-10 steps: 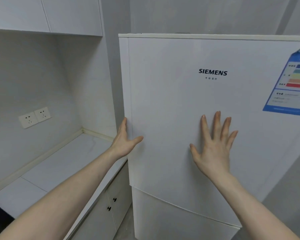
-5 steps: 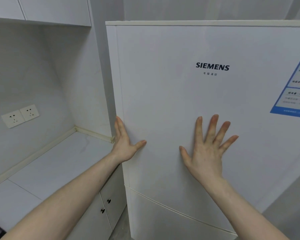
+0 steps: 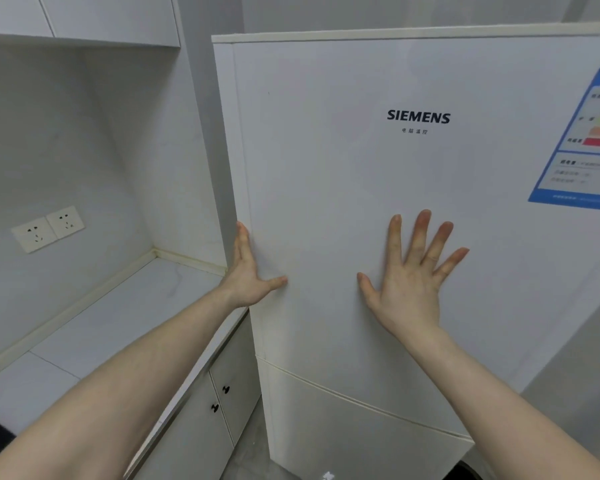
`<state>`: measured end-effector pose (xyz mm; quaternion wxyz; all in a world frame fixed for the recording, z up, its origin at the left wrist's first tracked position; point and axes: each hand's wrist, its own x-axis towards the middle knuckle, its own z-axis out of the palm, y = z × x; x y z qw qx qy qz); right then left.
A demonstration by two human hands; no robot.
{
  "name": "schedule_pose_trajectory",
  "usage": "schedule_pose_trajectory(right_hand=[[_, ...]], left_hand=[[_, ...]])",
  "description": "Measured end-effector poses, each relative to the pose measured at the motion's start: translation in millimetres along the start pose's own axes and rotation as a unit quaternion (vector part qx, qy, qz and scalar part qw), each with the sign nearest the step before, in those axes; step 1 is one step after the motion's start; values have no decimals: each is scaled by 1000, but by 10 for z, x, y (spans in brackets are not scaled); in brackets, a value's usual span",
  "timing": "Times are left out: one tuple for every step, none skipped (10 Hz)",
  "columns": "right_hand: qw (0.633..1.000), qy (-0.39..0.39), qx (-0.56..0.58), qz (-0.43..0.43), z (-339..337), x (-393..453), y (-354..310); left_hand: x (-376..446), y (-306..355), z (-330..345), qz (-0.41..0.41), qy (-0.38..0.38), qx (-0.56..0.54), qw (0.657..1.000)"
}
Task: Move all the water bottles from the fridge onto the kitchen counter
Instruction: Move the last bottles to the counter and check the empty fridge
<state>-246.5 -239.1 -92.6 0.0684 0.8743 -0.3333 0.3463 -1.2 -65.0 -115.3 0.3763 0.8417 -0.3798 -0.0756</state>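
Observation:
A white fridge point(image 3: 378, 174) with a dark brand name fills the right of the view; both its doors are closed and no water bottles are visible. My left hand point(image 3: 248, 271) lies along the upper door's left edge, fingers straight up the side and thumb on the front. My right hand point(image 3: 409, 271) is spread flat with fingers splayed against the door front, holding nothing. The pale kitchen counter point(image 3: 111, 313) runs along the left, right beside the fridge.
Two wall sockets point(image 3: 47, 228) sit above the counter. Wall cabinets point(image 3: 84, 15) hang overhead. Base cabinet doors with black knobs point(image 3: 220, 398) stand below the counter. A blue energy label point(image 3: 586, 143) is stuck on the fridge door's right side.
My view has shifted slightly. Both hands stay on the fridge door, the left along its edge and the right flat on the front. The door remains closed.

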Motion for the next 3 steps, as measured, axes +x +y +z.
schedule_pose_trajectory(right_hand=[[1000, -20, -22, 2, -90, -42, -33], [998, -52, -29, 9, -234, -66, -55], [995, -94, 24, 24, -410, -270, -232]], left_hand=[[-173, 51, -222, -33, -46, 60, 997], [-527, 146, -284, -10, -43, 107, 993], [-1170, 200, -325, 69, 13, 92, 993]])
